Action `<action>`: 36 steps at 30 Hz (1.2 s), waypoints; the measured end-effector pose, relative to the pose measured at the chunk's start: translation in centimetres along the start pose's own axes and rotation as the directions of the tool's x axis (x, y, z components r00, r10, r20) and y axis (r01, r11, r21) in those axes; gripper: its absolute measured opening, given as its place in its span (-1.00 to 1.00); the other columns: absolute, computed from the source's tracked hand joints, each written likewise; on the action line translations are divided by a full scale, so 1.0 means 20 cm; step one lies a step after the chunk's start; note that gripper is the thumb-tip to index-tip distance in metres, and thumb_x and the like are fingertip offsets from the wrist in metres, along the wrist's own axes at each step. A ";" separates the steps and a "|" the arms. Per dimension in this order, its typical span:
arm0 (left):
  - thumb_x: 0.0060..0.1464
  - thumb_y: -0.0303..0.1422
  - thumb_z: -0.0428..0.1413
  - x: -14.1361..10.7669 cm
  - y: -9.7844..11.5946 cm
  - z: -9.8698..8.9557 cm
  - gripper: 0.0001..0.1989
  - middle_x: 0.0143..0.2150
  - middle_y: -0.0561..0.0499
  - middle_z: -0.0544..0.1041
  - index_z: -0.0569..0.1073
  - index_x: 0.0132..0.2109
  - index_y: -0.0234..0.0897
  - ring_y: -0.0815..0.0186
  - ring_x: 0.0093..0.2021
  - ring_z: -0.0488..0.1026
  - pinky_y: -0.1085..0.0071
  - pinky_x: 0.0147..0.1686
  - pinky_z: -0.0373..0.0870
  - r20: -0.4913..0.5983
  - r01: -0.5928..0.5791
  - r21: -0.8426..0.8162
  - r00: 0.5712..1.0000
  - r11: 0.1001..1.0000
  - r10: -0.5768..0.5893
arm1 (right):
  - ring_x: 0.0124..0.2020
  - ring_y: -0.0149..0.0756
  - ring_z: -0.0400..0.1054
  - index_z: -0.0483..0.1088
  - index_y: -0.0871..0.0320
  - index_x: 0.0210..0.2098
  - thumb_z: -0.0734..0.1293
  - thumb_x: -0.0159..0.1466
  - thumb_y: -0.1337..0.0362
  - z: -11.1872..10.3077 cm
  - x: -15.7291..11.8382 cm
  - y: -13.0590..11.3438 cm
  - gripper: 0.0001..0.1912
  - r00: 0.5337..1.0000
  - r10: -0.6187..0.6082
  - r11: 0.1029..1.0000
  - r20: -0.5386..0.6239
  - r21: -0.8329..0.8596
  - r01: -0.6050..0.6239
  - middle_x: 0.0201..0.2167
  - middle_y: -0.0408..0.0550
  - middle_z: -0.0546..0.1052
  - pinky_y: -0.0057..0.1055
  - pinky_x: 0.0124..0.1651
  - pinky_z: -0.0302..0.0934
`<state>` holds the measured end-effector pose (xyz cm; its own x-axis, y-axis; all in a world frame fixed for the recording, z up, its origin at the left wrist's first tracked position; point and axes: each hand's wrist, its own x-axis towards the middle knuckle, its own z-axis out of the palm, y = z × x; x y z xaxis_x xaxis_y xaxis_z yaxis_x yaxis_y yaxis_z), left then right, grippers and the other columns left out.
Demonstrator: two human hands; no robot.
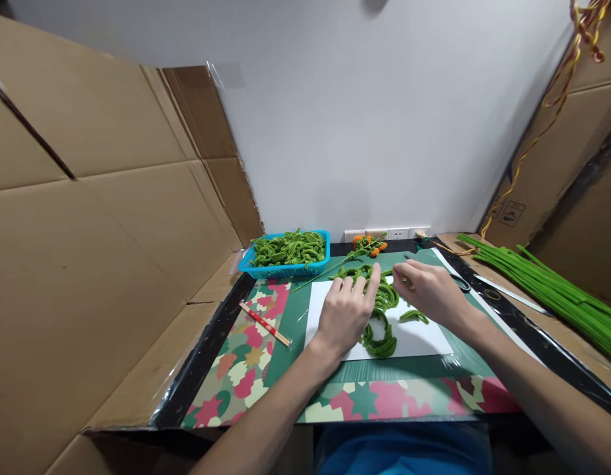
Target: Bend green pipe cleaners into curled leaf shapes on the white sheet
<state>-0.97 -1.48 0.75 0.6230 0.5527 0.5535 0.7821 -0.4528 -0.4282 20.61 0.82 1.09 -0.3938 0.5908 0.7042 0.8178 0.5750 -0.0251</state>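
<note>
Green fuzzy curled pieces lie on a white sheet in the middle of the table, some bent into a ring near the sheet's front. My left hand is over the left side of these pieces, its index finger stretched forward and the other fingers bent; what lies under its palm is hidden. To the right, my right hand hovers above the sheet with thumb and fingertips pressed together; anything between them is too small to make out. Below it a small green curved piece rests on the sheet.
A blue basket of green curled pieces stands at the back left. Orange flowers on a green stem lie at the back. Wrapped chopsticks are at the left, black-handled scissors and long green strips at the right. Cardboard walls flank the table.
</note>
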 end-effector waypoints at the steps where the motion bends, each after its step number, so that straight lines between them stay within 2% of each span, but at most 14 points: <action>1: 0.35 -0.53 0.02 0.00 0.00 -0.01 -0.45 -0.23 -0.09 0.56 0.27 0.44 -0.39 0.13 -0.26 0.48 0.15 -0.23 0.26 0.003 0.035 0.013 0.999 0.999 -0.035 | -0.57 -0.36 0.28 0.41 0.15 -0.40 0.20 0.44 0.36 0.03 0.02 0.01 -0.71 1.000 -0.002 1.000 -0.031 0.008 0.002 -0.53 -0.11 0.45 -0.39 -0.44 0.02; 5: 0.41 -0.43 0.00 0.00 0.00 -0.01 -0.48 -0.19 -0.12 0.58 0.26 0.45 -0.35 0.12 -0.21 0.49 0.15 -0.23 0.27 -0.046 0.100 -0.024 0.994 0.995 -0.101 | -0.55 -0.37 0.32 0.45 0.16 -0.36 0.25 0.39 0.40 0.15 0.03 0.06 -0.79 0.992 0.036 0.987 -0.118 0.158 -0.018 -0.51 -0.11 0.49 -0.43 -0.41 0.12; 9: 0.44 -0.44 -0.02 0.01 0.01 0.04 -0.57 0.09 -0.19 0.60 0.33 0.37 -0.34 0.12 0.03 0.53 0.17 -0.01 0.35 -0.065 0.062 -0.145 0.995 0.987 -0.072 | -0.54 -0.37 0.34 0.47 0.15 -0.30 0.28 0.38 0.39 0.22 -0.04 0.05 -0.85 0.986 0.052 0.961 -0.159 0.275 -0.007 -0.49 -0.12 0.50 -0.44 -0.39 0.20; 11: 0.46 -0.42 -0.03 0.01 0.03 0.07 -0.62 0.16 -0.20 0.58 0.36 0.33 -0.35 0.12 0.12 0.51 0.18 0.08 0.35 -0.052 0.058 -0.233 0.996 0.971 -0.072 | -0.54 -0.37 0.36 0.48 0.14 -0.28 0.29 0.39 0.39 0.23 -0.07 0.02 -0.86 0.982 0.046 0.951 -0.183 0.309 0.013 -0.48 -0.12 0.51 -0.44 -0.40 0.22; 14: 0.48 -0.40 -0.04 0.01 0.04 0.12 -0.69 0.07 -0.15 0.63 0.42 0.24 -0.31 0.14 0.05 0.55 0.21 0.03 0.39 -0.007 0.096 -0.401 0.994 0.911 -0.108 | -0.53 -0.37 0.36 0.48 0.14 -0.26 0.30 0.39 0.40 0.24 -0.09 -0.03 -0.87 0.978 0.021 0.940 -0.210 0.337 0.052 -0.48 -0.12 0.52 -0.45 -0.41 0.23; 18: 0.47 -0.40 -0.01 -0.01 0.04 0.16 -0.80 -0.03 -0.05 0.66 0.49 0.07 -0.23 0.19 -0.05 0.59 0.24 0.00 0.42 0.031 0.190 -0.617 0.976 0.764 -0.217 | -0.53 -0.37 0.37 0.48 0.15 -0.20 0.29 0.42 0.40 0.24 -0.10 -0.07 -0.88 0.980 -0.029 0.942 -0.196 0.324 0.093 -0.43 -0.11 0.55 -0.43 -0.40 0.24; 23: 0.42 -0.39 0.07 -0.01 0.03 0.16 -0.89 -0.11 -0.03 0.65 0.50 -0.04 -0.21 0.19 -0.10 0.59 0.27 -0.05 0.46 0.067 0.245 -0.731 0.955 0.637 -0.290 | -0.46 -0.34 0.43 0.45 0.15 -0.14 0.26 0.46 0.38 0.24 -0.11 -0.07 -0.88 0.986 -0.029 0.943 -0.163 0.322 0.081 -0.34 -0.06 0.59 -0.43 -0.38 0.27; 29: 0.40 -0.42 0.09 0.00 0.03 0.15 -0.90 -0.14 -0.03 0.64 0.51 -0.07 -0.21 0.20 -0.13 0.59 0.30 -0.09 0.47 0.083 0.255 -0.776 0.948 0.577 -0.307 | -0.46 -0.35 0.43 0.42 0.14 -0.09 0.25 0.45 0.39 0.25 -0.11 -0.06 -0.88 0.987 -0.042 0.943 -0.155 0.321 0.090 -0.32 -0.06 0.58 -0.43 -0.37 0.27; 36: 0.38 -0.43 0.10 0.00 0.02 0.15 -0.90 -0.15 -0.04 0.66 0.53 -0.09 -0.23 0.21 -0.14 0.59 0.31 -0.11 0.47 0.095 0.264 -0.771 0.948 0.580 -0.304 | -0.44 -0.34 0.43 0.43 0.13 -0.11 0.25 0.43 0.41 0.25 -0.11 -0.06 -0.87 0.987 -0.041 0.941 -0.154 0.327 0.090 -0.33 -0.07 0.58 -0.43 -0.36 0.24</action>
<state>-0.51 0.41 -1.52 0.3538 0.7282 0.5869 0.6071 -0.6562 0.4481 18.45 1.75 -3.96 -0.3577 0.4722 0.8057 0.5965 0.7793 -0.1919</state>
